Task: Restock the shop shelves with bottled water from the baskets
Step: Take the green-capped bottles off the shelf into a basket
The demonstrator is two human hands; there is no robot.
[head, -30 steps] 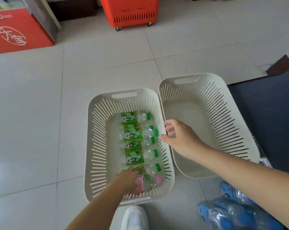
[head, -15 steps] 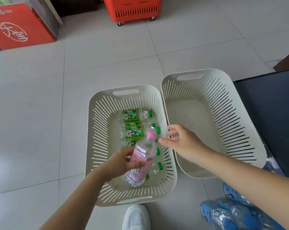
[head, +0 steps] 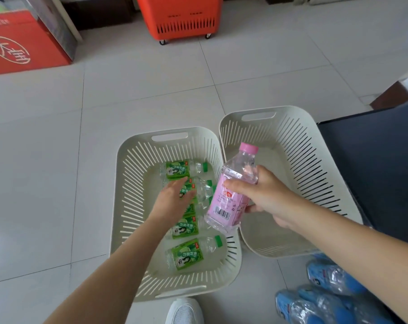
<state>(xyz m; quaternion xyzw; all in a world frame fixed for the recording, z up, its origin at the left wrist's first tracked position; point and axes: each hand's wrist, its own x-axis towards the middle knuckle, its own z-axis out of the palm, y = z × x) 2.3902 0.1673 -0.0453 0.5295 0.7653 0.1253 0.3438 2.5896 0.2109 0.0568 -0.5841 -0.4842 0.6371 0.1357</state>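
1. Carton (head: pixel 18 43), red, with a white round mark on its side. It stands on the tiled floor (head: pixel 46 160) at the far upper left.
2. Left basket (head: pixel 132 183), cream plastic with slotted walls and a handle slot at each end. It sits on the floor, its right rim against or just beside the second cream basket.
3. Left hand (head: pixel 172 202), palm down, fingers straight and together, gripping nothing. It reaches into the left basket over the middle of the bottle row. Whether it touches the bottles cannot be told.
4. Green-labelled bottles (head: pixel 186 254), clear with green caps. They lie on their sides in a row along the left basket's bottom, caps pointing right. The left hand partly covers the middle of the row.
5. Shoe (head: pixel 184 312), white, with its toe at the near end of the left basket.
6. Orange basket (head: pixel 182 19), on small wheels at top centre, well apart from the cream baskets.
7. Pink-labelled bottle (head: pixel 228 202), clear with a pink cap and a barcode on the label. It is held in the air, tilted with the cap up and away, above where the two cream baskets meet.
8. Right hand (head: pixel 266 197), wrapped round the pink-labelled bottle, thumb across the front and fingers curled behind.
9. Right basket (head: pixel 310 164), the same cream slotted type, set slightly farther off.
10. Pack of blue-labelled bottles (head: pixel 327 300), in clear wrap on the floor at lower right, near the right basket.
11. Dark panel (head: pixel 373 171), flat and navy, just right of the right basket.
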